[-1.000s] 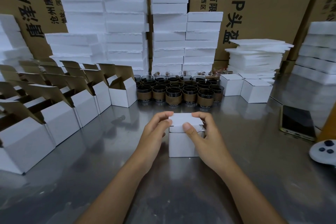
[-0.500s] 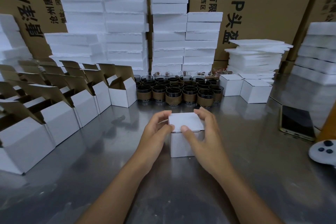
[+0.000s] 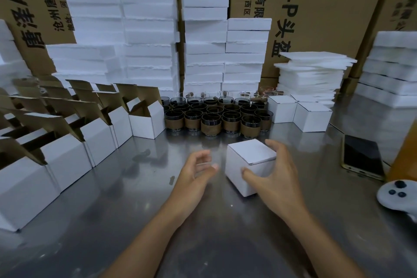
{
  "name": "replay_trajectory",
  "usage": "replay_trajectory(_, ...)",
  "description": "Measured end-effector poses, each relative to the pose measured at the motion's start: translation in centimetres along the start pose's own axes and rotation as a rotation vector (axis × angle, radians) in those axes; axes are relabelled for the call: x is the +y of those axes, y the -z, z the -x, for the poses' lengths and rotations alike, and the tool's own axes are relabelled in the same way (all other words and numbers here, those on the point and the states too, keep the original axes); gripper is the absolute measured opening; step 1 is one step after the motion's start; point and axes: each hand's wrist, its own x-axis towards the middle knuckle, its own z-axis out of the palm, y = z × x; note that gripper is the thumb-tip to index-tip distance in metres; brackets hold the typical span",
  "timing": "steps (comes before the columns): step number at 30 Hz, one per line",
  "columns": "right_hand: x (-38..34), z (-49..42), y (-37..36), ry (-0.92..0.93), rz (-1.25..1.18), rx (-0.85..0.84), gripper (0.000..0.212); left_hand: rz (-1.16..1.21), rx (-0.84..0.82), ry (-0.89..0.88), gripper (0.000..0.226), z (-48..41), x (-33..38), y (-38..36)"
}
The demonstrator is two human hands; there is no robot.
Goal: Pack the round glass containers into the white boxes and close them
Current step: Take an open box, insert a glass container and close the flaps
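White box (image 3: 250, 162), closed, is being gripped on the surface (image 3: 135, 210) by the right hand (image 3: 275, 178), thumb on the front, fingers (image 3: 274, 146) curled over the far side. The left hand (image 3: 194, 176) is being held just beside it, loosely curled and empty. Closing seems finished; moving it beside the two closed boxes (image 3: 311, 117) is being called for. Glass containers (image 3: 216, 117) behind: roughly twenty.

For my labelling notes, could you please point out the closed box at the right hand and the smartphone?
closed white box (image 3: 252, 151): head view, middle of its top lid.
smartphone (image 3: 362, 154): head view, middle of its dark screen.
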Motion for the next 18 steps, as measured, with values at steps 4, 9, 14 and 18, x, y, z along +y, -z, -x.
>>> replay_trajectory(4, 2.5, -2.7, 3.5, -0.058, 0.092, 0.053, 0.069, -0.021, -0.001, 0.02, 0.02, -0.6, 0.0, 0.2)
replay_trajectory(9, 5.4, -7.8, 5.4, -0.181, 0.323, 0.071, 0.067, 0.03, 0.041, 0.009, 0.018, -1.9, -0.7, 0.1)
replay_trajectory(14, 7.5, -12.7, 4.5, -0.072, 0.696, 0.127, 0.062, 0.146, 0.077, -0.014, 0.031, -2.6, -1.4, -0.2)
replay_trajectory(18, 8.9, -15.6, 3.5, -0.097, 0.818, 0.125, 0.063, 0.177, 0.078, -0.045, 0.032, -3.0, -1.7, -0.3)
